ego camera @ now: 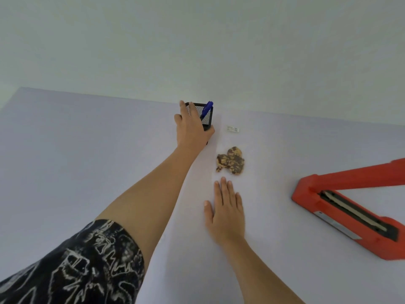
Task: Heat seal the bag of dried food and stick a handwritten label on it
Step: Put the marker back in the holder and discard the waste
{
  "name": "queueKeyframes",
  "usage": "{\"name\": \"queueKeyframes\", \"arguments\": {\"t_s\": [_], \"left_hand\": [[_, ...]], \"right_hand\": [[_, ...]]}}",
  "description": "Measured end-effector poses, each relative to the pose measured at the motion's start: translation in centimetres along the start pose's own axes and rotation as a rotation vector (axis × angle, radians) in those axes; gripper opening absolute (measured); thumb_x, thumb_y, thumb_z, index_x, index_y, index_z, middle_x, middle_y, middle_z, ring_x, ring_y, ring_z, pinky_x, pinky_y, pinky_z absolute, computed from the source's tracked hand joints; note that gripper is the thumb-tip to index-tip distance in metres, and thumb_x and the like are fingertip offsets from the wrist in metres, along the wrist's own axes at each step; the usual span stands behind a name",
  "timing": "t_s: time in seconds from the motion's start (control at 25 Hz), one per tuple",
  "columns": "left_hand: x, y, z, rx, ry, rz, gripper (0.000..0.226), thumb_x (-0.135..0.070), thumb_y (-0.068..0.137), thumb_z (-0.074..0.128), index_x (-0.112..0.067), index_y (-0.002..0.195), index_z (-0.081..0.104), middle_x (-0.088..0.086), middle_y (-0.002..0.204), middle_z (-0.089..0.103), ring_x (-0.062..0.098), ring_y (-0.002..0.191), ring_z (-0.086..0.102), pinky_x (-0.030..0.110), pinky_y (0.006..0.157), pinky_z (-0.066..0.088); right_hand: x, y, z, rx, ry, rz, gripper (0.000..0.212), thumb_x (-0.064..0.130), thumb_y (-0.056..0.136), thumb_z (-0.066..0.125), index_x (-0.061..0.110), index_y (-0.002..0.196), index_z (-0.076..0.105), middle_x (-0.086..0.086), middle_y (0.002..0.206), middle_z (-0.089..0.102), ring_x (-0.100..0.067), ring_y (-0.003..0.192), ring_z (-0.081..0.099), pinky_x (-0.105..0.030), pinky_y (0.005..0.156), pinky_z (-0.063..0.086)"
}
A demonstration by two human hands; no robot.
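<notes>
A clear plastic bag (254,145) lies flat on the pale table, hard to tell from the surface. Brown and yellow dried food (231,160) sits inside it. A small white label (233,129) with dark writing lies at the bag's far end. My right hand (225,213) rests flat on the bag's near end, fingers spread, just short of the food. My left hand (190,126) reaches far forward and wraps around a black mesh pen holder (205,115), from which a blue pen (207,109) sticks out.
A red heat sealer (350,207) lies at the right with its arm raised and its sealing strip exposed. The table (87,150) meets a plain wall just behind the pen holder. A dark patterned sleeve covers my left upper arm.
</notes>
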State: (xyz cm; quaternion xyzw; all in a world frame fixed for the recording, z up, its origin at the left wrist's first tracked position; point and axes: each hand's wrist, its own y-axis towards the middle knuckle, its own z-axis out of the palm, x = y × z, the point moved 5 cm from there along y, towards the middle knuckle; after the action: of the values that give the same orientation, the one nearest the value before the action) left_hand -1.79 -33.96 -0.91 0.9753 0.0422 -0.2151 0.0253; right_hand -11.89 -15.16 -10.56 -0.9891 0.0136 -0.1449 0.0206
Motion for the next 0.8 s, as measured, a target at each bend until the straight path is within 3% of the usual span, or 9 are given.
{"name": "queueKeyframes", "arguments": {"t_s": [0.56,0.72,0.8], "left_hand": [[-3.8,8.4,3.5,0.099,0.061,0.004,0.1,-0.047,0.081,0.063,-0.004,0.147,0.001,0.022,0.155,0.001,0.039,0.125,0.031,0.041,0.097,0.04],[-4.8,8.3,2.7,0.094,0.101,-0.002,0.112,-0.065,0.075,0.058,-0.006,0.148,-0.004,0.02,0.156,-0.006,0.046,0.138,0.012,0.051,0.107,0.027],[-5.5,7.0,1.1,0.029,0.026,0.078,0.104,-0.061,0.081,0.054,-0.003,0.147,-0.001,0.021,0.156,-0.004,0.044,0.14,0.011,0.048,0.111,0.023]], "right_hand": [[-2.0,1.5,0.3,-0.026,-0.032,0.023,0.063,0.043,0.091,0.028,0.011,0.144,0.022,-0.004,0.154,0.022,-0.018,0.142,0.017,-0.034,0.112,0.007],[-2.4,2.6,0.2,-0.03,-0.037,0.02,0.062,0.043,0.091,0.026,0.012,0.145,0.02,-0.003,0.155,0.018,-0.016,0.143,0.011,-0.033,0.113,0.002],[-2.4,3.7,0.0,-0.018,-0.03,0.01,0.063,0.044,0.091,0.023,0.014,0.146,0.016,-0.003,0.156,0.013,-0.015,0.143,0.005,-0.033,0.113,-0.002]]}}
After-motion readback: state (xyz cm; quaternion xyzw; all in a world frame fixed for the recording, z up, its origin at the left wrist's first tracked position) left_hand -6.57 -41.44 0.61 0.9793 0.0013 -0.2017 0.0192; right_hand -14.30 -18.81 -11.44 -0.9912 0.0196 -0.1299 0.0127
